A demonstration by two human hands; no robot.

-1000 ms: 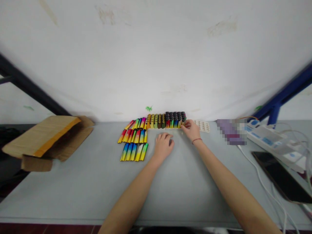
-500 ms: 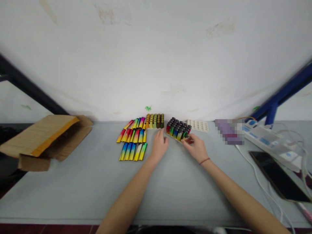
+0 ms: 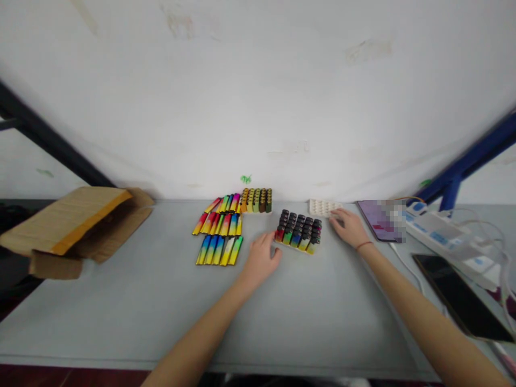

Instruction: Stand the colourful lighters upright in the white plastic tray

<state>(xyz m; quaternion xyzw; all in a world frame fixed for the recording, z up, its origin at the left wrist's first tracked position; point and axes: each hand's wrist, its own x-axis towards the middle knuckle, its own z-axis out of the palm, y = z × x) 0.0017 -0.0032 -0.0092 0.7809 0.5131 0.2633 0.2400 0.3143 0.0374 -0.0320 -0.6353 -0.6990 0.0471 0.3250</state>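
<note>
A white tray [image 3: 291, 246] stands on the table, packed with rows of upright black-topped, brightly coloured tubes [image 3: 300, 231] that look like lighters. At its left front corner is my left hand [image 3: 261, 257], fingers stretched forward and thumb apart, holding nothing. My right hand [image 3: 351, 228] reaches to the right end of a white tray with rows of holes [image 3: 320, 207] near the wall. Its fingertips touch that tray's right corner, with thumb and fingers apart. Left of my left hand lie several rows of colour-graded tubes [image 3: 220, 250], beside an upright block of gold-topped pieces [image 3: 256, 200].
An open cardboard box [image 3: 80, 226] lies at the left. On the right are a purple-screened phone [image 3: 374, 220], a white power strip [image 3: 447, 236] with cables, and a dark phone [image 3: 455, 290]. A wall [image 3: 258, 97] rises behind the table.
The tray of black-topped tubes has come nearer to me and slightly right. My right hand has left it and moved right to the holed tray. My left hand has drawn back a little.
</note>
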